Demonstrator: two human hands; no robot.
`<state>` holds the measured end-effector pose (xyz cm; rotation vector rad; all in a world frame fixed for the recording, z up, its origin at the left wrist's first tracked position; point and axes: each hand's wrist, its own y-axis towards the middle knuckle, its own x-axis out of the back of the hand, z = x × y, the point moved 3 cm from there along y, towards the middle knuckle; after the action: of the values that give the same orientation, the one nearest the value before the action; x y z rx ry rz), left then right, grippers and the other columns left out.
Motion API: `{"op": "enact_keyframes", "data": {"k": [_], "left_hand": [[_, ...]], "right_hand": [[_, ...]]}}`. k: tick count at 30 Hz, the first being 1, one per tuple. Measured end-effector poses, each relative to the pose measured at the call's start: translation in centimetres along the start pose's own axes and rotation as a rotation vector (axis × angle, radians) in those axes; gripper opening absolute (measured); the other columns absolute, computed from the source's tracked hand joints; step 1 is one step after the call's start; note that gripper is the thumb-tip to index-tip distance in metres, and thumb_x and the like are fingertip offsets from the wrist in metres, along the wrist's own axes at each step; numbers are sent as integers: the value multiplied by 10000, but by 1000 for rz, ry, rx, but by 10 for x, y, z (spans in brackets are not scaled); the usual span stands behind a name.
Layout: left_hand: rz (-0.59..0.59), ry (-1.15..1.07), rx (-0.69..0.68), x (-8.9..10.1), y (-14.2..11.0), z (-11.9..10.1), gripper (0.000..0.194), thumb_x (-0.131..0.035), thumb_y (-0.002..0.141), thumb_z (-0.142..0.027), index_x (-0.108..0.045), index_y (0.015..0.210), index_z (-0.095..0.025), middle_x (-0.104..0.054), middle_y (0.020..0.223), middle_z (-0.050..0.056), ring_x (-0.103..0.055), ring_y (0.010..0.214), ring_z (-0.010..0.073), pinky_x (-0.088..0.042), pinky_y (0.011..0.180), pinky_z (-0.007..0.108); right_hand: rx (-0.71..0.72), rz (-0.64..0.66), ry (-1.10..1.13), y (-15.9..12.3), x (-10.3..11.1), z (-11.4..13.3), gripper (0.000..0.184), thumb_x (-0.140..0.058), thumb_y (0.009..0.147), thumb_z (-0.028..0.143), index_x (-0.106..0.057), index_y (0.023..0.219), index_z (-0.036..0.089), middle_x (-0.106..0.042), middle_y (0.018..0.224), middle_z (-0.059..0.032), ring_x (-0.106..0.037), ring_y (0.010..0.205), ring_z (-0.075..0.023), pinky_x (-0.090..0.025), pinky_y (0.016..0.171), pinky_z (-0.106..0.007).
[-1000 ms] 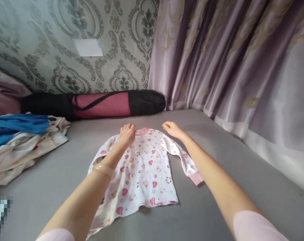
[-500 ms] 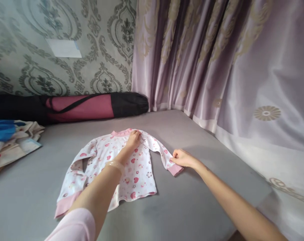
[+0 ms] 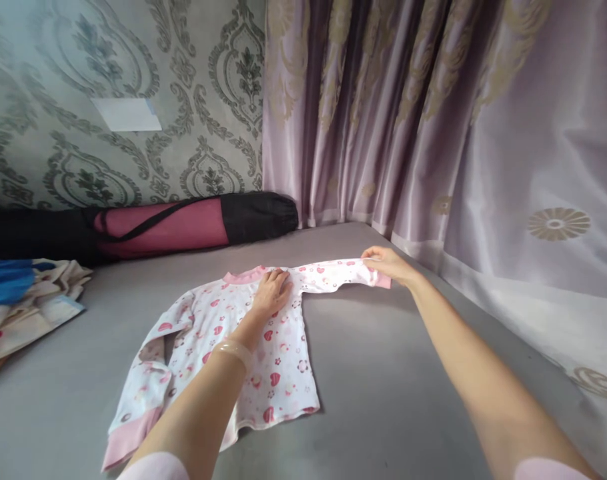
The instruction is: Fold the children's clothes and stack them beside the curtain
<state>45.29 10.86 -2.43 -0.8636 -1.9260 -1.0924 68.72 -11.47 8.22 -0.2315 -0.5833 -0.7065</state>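
A white long-sleeved shirt (image 3: pixel 281 347) with pink and red heart prints lies spread on the grey bed surface (image 3: pixel 363 373). Its collar and cuffs are pink. My left hand (image 3: pixel 272 292) rests flat on the shirt near the collar and right shoulder, fingers stretched out. My right hand (image 3: pixel 387 262) pinches the right sleeve close to its cuff, holding that sleeve straight out to the side. The shirt's left sleeve (image 3: pixel 143 373) bends down toward me, and my left forearm covers part of the shirt's front.
A long black and maroon bag (image 3: pixel 168 230) lies along the patterned wall. Folded or heaped cloths (image 3: pixel 33 307), blue and cream, sit at the left edge. Purple curtains (image 3: pixel 433 133) hang along the right and back. A white paper (image 3: pixel 126 115) is on the wall.
My right hand has moved up and away from me, swinging the right sleeve from slanting downward to straight out sideways. My left hand has flattened on the shoulder area.
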Motion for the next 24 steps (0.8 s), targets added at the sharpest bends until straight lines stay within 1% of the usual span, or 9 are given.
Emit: {"op": "enact_keyframes", "data": {"k": [3, 5, 8, 11, 14, 16, 19, 22, 24], "left_hand": [[6, 19, 13, 2, -1, -3, 415, -436, 941, -396, -551, 1279, -185, -543, 1304, 118, -460, 1205, 268, -363, 1069, 418], [17, 41, 8, 3, -2, -6, 443, -449, 935, -435, -547, 1294, -195, -542, 1297, 111, -461, 1191, 271, -363, 1064, 412], [37, 74, 4, 5, -3, -9, 468, -458, 925, -493, -560, 1297, -228, -536, 1290, 104, -464, 1177, 277, -358, 1059, 421], [53, 92, 20, 5, -4, -11, 524, -455, 901, -581, -577, 1294, -255, -500, 1332, 112, -436, 1210, 298, -339, 1068, 444], [68, 106, 19, 3, -5, -11, 556, -458, 878, -631, -570, 1303, -289, -476, 1359, 98, -407, 1243, 301, -324, 1081, 440], [77, 113, 17, 2, -5, -10, 566, -453, 875, -641, -563, 1311, -297, -469, 1365, 95, -397, 1255, 300, -320, 1086, 434], [93, 109, 20, 2, -4, -10, 588, -433, 875, -658, -558, 1319, -293, -454, 1375, 107, -388, 1267, 310, -317, 1087, 448], [104, 108, 33, 2, -4, -11, 609, -432, 859, -684, -551, 1323, -308, -447, 1379, 98, -385, 1270, 313, -317, 1088, 461], [106, 115, 34, 3, -5, -12, 631, -436, 845, -703, -548, 1326, -311, -443, 1379, 94, -387, 1269, 312, -317, 1089, 459]], "right_hand": [[49, 17, -118, 26, 10, -8, 175, -613, 722, 194, -665, 887, 171, -681, 811, 0, -610, 698, -136, -473, 627, -213], [10, 37, -223, 38, 10, -20, 213, -645, 707, 146, -691, 914, 165, -707, 871, -13, -627, 730, -138, -485, 684, -220], [-65, 52, -365, 44, 4, -41, 290, -674, 709, 106, -702, 991, 162, -724, 978, -38, -650, 775, -142, -493, 739, -225], [-110, 18, -428, 42, -3, -58, 289, -668, 749, 127, -695, 1035, 161, -720, 1032, -55, -662, 853, -157, -490, 764, -221], [-157, -51, -478, 37, -7, -68, 304, -660, 796, 199, -669, 1095, 148, -702, 1097, -93, -651, 983, -184, -473, 828, -233], [-212, -122, -519, 33, -9, -72, 367, -631, 832, 263, -626, 1179, 143, -678, 1148, -133, -633, 1053, -225, -466, 862, -281], [-302, -222, -568, 27, -13, -73, 418, -547, 882, 343, -572, 1254, 152, -649, 1188, -178, -613, 1105, -288, -464, 862, -353], [-335, -272, -630, 20, -21, -70, 387, -462, 929, 379, -567, 1245, 182, -640, 1198, -164, -618, 1096, -283, -460, 840, -347], [-285, -285, -718, 16, -25, -66, 353, -426, 953, 368, -569, 1226, 195, -627, 1208, -144, -628, 1064, -264, -453, 829, -333]]}}
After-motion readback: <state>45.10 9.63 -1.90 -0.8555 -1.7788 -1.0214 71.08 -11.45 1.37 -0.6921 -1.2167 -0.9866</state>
